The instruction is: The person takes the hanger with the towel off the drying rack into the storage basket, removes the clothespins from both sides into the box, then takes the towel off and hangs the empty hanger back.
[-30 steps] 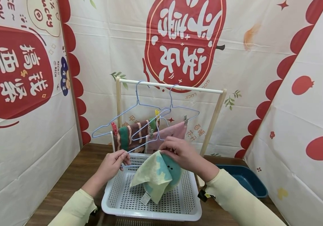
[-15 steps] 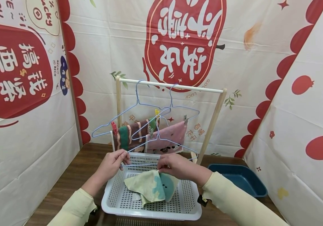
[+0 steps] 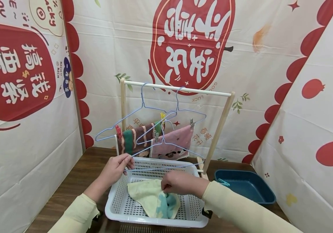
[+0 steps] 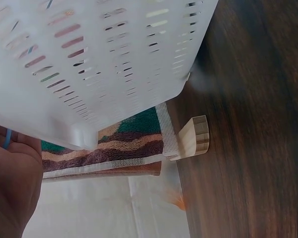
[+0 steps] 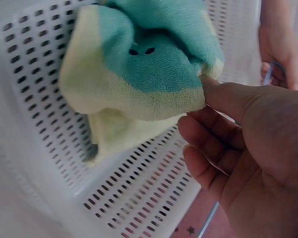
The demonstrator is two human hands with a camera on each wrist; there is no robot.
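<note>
My left hand (image 3: 117, 168) grips the left end of a blue wire hanger (image 3: 163, 142), held over the back of a white perforated basket (image 3: 117, 217). My right hand (image 3: 181, 183) reaches into the basket and pinches the edge of a small yellow-and-teal towel (image 3: 146, 194). In the right wrist view the thumb and fingertips hold the yellow edge of the towel (image 5: 154, 74), and its teal part has two dark dots. The rest of the towel droops in folds onto the basket floor. A curl of blue wire shows in my left hand (image 4: 12, 178) in the left wrist view.
Behind the basket stands a wooden rack with a white rod (image 3: 181, 88). Two hangers hang there, with a striped towel (image 3: 137, 139) and a pink towel (image 3: 173, 142) clipped on. On the right, a dark blue tub (image 3: 251, 187) has a light-blue clothespin (image 3: 223, 182) at its left side.
My right hand has lowered the towel from beside the hanger into the basket, where it now lies more folded. The left hand and the hanger have stayed in place.
</note>
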